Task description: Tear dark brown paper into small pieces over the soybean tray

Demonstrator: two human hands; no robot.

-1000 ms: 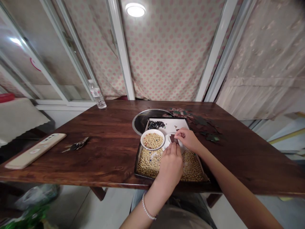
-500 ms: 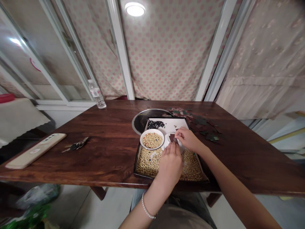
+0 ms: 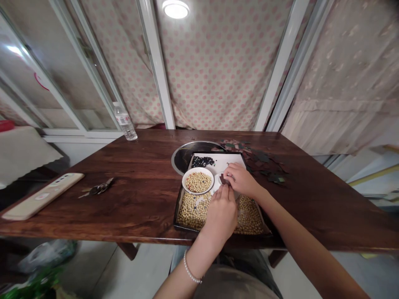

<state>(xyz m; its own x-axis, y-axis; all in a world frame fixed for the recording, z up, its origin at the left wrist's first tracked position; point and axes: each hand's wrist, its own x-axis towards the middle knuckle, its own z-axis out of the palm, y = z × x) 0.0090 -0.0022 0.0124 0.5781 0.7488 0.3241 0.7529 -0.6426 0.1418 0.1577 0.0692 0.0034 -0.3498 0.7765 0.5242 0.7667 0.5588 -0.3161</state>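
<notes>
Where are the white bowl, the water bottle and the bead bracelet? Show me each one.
White bowl (image 3: 195,192): head view, front rim.
Water bottle (image 3: 123,119): head view, label.
Bead bracelet (image 3: 188,272): head view, lower curve.

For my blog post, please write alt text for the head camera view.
The left hand and right hand hold a dark piece over a tray of soybeans, beside a white bowl, on a dark wooden table.

Left hand (image 3: 220,216), right hand (image 3: 240,181) at a dark scrap (image 3: 222,179), perhaps paper; over soybeans (image 3: 193,211)
</notes>
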